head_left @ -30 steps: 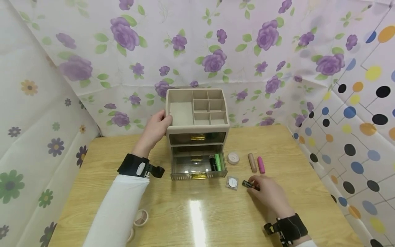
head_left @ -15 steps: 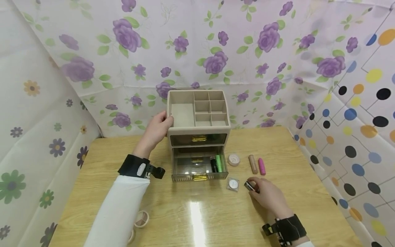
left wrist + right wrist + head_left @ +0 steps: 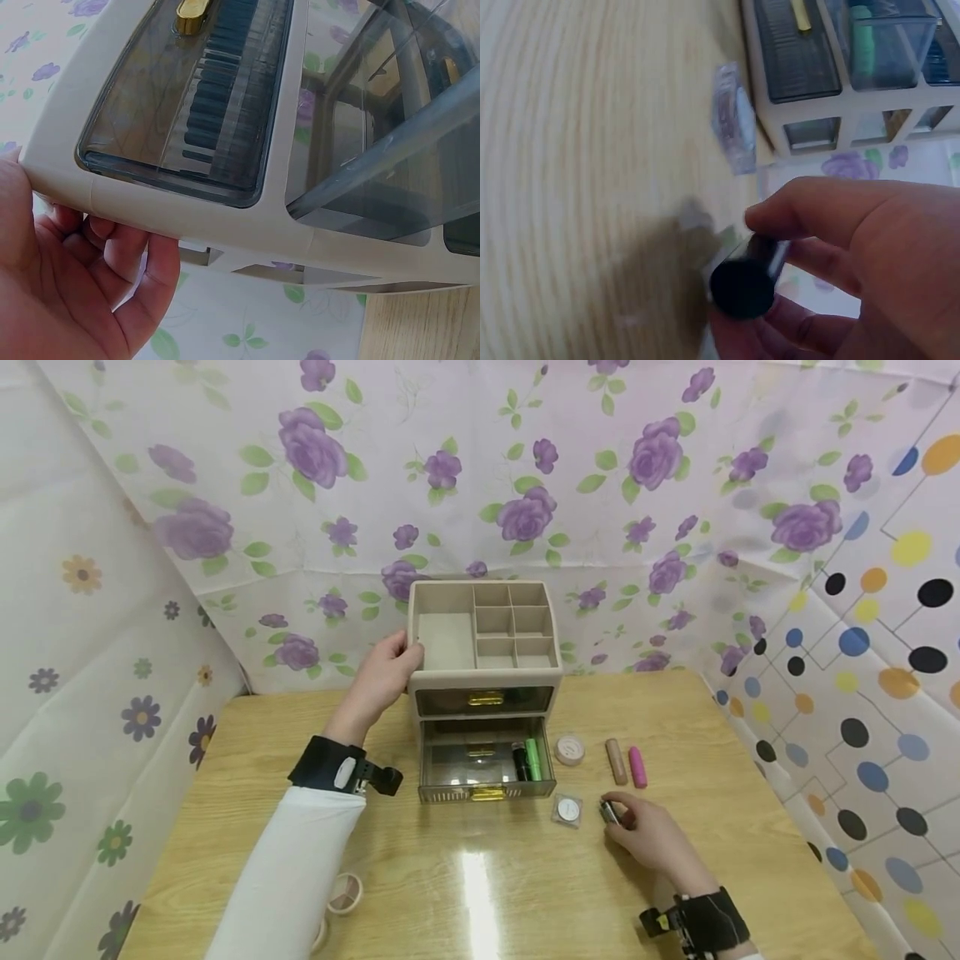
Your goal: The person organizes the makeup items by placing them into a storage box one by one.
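A small black tube [image 3: 609, 812], short and cylindrical, sits right of the frame's lower centre in the head view. Its side is glossy with a pale glint; the right wrist view shows a flat, round, dark end, slightly blurred. The right hand [image 3: 651, 832] grips it between thumb and fingers; whether the tube touches the worktop [image 3: 408, 868], I cannot tell.

The left hand [image 3: 382, 674] grips the left edge of a beige organizer [image 3: 487, 677] at the centre, thumb on the rim and fingers curled against the side. Its top has 1 large compartment at left and 6 small ones at right. Below, a smoky, see-through upper drawer [image 3: 442, 701] with a gold handle is closed; the drawer under it [image 3: 450, 794] is pulled out, with a black stick [image 3: 520, 763] and a bright green stick [image 3: 533, 761] side by side at its right end.

Just right of that drawer lie a round pale pink case [image 3: 570, 750] and, lower, a square clear case [image 3: 567, 810] with a white disc. Further right, a tan tube [image 3: 617, 762] lies near a magenta tube [image 3: 637, 767]. At lower left, a round palette [image 3: 346, 893] rests beside the white sleeve [image 3: 288, 868]. Purple-rose cloth [image 3: 480, 468] fills the top of the frame.
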A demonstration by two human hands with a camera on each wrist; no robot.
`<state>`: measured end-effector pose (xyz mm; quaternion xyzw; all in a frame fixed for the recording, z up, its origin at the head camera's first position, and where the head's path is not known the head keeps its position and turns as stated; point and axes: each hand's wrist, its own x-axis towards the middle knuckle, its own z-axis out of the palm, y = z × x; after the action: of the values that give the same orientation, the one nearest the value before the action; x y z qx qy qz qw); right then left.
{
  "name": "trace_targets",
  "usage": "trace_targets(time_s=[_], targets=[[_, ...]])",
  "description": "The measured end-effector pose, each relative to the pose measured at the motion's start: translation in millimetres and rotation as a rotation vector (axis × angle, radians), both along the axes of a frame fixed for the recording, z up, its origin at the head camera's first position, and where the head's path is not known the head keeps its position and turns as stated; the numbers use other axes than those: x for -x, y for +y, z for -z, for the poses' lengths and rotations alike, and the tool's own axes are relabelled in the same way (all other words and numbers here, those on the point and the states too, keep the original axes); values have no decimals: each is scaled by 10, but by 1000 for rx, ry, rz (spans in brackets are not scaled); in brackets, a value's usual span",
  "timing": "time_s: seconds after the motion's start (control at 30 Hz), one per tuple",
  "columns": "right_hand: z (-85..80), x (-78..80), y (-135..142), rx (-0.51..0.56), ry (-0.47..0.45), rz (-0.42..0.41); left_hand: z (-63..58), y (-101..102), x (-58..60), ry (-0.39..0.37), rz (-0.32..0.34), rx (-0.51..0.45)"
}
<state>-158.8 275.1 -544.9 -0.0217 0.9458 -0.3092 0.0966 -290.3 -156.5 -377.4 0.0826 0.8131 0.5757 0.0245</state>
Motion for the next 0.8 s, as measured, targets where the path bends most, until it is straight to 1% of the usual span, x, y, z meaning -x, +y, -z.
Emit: trace_targets(time_s=[0.07, 0.13, 0.2, 0.3, 0.4, 0.5, 0.6, 0.7, 0.8], targets=[[-37, -7, -18, 58, -19, 34, 2, 0, -2, -2, 1, -4], [-91, -3, -39, 116, -18, 58, 3, -1, -3, -2, -2, -6], [-169, 10, -67, 165, 7, 59, 4, -1, -1, -2, -4, -5], [-330, 40, -125, 236, 63, 35, 3, 0, 2, -3, -4, -3], [-538, 76, -224, 294, 107, -1, -11, -2, -3, -5, 2, -7], [-766, 123, -368, 327, 132, -38, -20, -6, -8, -7, -3, -9], [-976, 175, -533, 335, 144, -69, -24, -8, -14, -9, -14, -3], [-1123, 221, -679, 344, 142, -90, -27, -5, -20, -11, -16, 5], [-1202, 270, -805, 356, 142, -126, -31, -2, -28, -12, -13, 10]])
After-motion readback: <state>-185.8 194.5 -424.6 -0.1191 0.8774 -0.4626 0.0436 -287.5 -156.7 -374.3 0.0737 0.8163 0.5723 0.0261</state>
